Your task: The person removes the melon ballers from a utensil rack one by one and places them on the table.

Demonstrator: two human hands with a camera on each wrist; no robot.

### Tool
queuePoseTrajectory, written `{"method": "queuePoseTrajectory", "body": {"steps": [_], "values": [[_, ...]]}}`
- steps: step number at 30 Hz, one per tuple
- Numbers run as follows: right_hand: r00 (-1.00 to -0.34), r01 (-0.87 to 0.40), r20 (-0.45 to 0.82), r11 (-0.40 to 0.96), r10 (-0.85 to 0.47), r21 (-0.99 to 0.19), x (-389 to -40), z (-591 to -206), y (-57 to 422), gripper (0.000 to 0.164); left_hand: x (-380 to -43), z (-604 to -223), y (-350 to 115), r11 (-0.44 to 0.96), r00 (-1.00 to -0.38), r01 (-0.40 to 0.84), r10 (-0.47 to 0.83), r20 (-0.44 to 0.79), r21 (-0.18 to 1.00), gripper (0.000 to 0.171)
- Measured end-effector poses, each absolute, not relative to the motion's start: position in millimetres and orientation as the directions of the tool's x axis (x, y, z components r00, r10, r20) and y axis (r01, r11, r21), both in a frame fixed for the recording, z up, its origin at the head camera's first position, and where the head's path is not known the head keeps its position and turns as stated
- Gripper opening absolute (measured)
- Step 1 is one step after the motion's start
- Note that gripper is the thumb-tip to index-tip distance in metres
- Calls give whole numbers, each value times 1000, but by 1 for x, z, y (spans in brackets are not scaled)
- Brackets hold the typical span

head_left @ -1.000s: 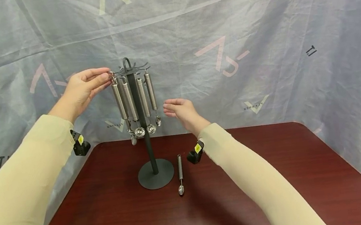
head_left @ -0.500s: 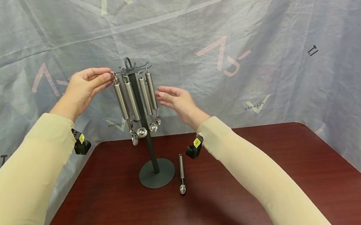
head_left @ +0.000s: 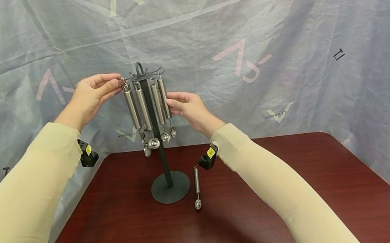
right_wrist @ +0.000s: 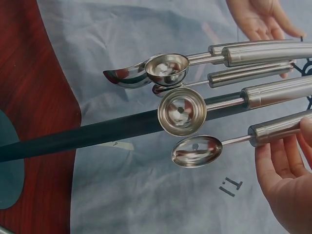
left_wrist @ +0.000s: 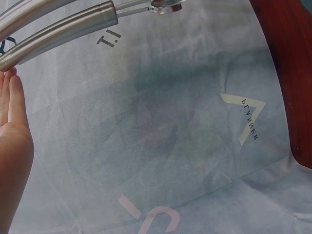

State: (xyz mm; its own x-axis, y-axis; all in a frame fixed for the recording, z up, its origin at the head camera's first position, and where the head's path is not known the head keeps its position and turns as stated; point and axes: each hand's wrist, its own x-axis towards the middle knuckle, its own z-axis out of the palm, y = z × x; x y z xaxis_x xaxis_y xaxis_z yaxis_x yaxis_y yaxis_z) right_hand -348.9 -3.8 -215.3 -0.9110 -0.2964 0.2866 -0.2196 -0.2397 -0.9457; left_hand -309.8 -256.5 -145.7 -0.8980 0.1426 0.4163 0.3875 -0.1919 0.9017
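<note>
A dark metal utensil rack (head_left: pixel 171 190) stands on the table, with several steel-handled scoops hanging from its hooks. At its left, my left hand (head_left: pixel 94 91) pinches a hook tip between thumb and fingertips, right at the top of the leftmost handle (head_left: pixel 133 109). My right hand (head_left: pixel 193 107) holds the handle of the rightmost hanging utensil, an oval melon baller (right_wrist: pixel 197 151), between thumb and fingers. Beside it in the right wrist view hang a round melon baller (right_wrist: pixel 182 111) and a deeper round scoop (right_wrist: pixel 167 69). Another oval melon baller (head_left: pixel 197 184) lies on the table by the rack's base.
The dark red table (head_left: pixel 266 194) reaches toward me and to the right. A grey printed cloth (head_left: pixel 284 62) hangs close behind the table and along its sides.
My right hand has moved up and left from beside the rack and now holds the rightmost hanging melon baller's handle. The left hand has stayed at the hook.
</note>
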Motion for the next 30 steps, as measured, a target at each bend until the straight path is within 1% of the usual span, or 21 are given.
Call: {"method": "queuePoseTrajectory", "body": {"steps": [9, 15, 22, 26, 30], "values": [[-917, -218, 279, -229, -284, -949, -345, -212, -5, 32, -305, -145, -255, -185, -901, 387, 131, 413, 903, 18], [-923, -201, 263, -229, -282, -952, -342, -211, -6, 32, -303, -144, -253, -169, -904, 388, 119, 410, 906, 15], [-933, -191, 245, -216, -264, -958, -340, -209, -1, 32, -302, -141, -250, -115, -908, 378, 147, 392, 919, 14], [-933, -200, 250, -203, -260, -958, -341, -207, 3, 32, -302, -139, -251, -74, -915, 357, 170, 365, 931, 23], [-931, -216, 261, -190, -254, -958, -342, -207, 8, 31, -303, -136, -253, -13, -927, 319, 203, 315, 948, 45]]}}
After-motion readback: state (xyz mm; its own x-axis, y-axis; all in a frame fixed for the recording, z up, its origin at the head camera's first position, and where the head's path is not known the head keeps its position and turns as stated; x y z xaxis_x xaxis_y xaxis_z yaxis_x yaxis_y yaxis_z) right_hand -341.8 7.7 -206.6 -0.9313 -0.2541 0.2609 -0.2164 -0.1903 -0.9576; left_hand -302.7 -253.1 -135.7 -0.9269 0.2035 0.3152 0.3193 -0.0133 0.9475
